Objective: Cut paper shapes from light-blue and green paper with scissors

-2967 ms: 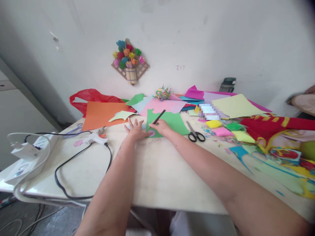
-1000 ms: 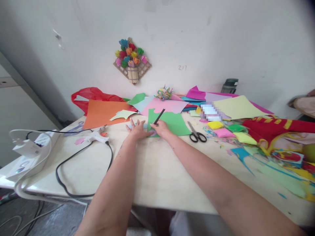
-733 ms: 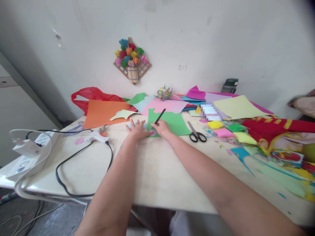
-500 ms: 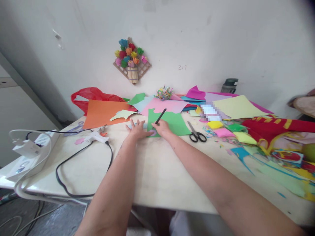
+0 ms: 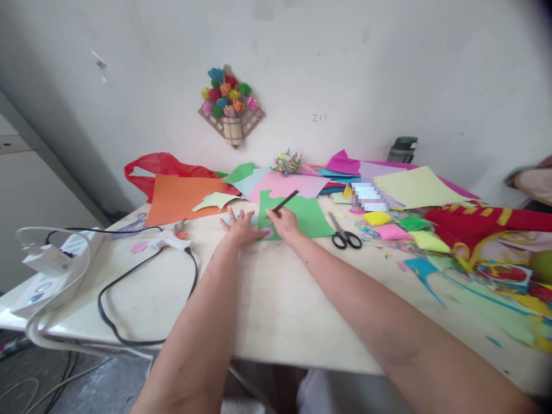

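My right hand (image 5: 284,223) is closed round a dark pencil (image 5: 288,199), its lower end at the left part of a green paper sheet (image 5: 313,215). My left hand (image 5: 241,227) lies flat with fingers spread, the thumb reaching onto the sheet's lower left corner. Under or beside that thumb is a small pale purple paper piece (image 5: 268,233). A light blue paper bit shows behind the left fingers, partly covered. Just right of the green sheet lie black-handled scissors (image 5: 346,237), blades slightly apart.
On the left are a white glue gun (image 5: 170,238) with a looping black cord and a power strip (image 5: 64,282). Orange paper (image 5: 183,195) and a red plastic bag (image 5: 168,164) lie behind. Coloured packets (image 5: 393,232), paper scraps and a red cloth (image 5: 487,224) crowd the right.
The pencil has tipped over to the right, its upper end now lower and farther right. My right hand has shifted very slightly; my left hand stays put.
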`<state>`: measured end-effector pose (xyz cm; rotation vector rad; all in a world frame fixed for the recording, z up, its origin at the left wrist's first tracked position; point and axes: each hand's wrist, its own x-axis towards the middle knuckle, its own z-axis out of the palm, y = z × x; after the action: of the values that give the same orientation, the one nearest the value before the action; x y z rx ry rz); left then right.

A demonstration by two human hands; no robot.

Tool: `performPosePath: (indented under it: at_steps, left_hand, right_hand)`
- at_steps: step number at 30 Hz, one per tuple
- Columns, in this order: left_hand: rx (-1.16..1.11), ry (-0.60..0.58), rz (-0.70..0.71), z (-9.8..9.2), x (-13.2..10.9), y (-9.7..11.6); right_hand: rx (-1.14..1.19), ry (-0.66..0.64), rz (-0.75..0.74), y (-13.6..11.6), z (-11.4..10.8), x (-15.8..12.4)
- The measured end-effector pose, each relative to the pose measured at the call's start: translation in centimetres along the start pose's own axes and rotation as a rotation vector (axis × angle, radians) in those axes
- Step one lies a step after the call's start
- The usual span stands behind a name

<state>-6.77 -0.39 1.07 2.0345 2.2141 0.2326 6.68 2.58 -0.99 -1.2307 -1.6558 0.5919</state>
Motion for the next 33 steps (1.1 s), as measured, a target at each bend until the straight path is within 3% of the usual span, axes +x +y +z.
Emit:
performPosePath:
  at_steps: [11,20,33]
  left_hand:
    - [0.033,0.053,0.108,-0.3,-0.2,-0.7]
    - [-0.037,-0.08,0.165,-1.3,-0.4,-2.1]
    - [-0.049,-0.175,0.173,-2.7,-1.5,-1.1]
  right_hand:
    - [-0.141,-0.155,-0.037,-0.2,0.1,-0.3]
    - [-0.25,-0.187,-0.044,-0.8,-0.1,-0.6]
    - [-0.306,-0.186,-0.016,-1.1,-0.1,-0.9]
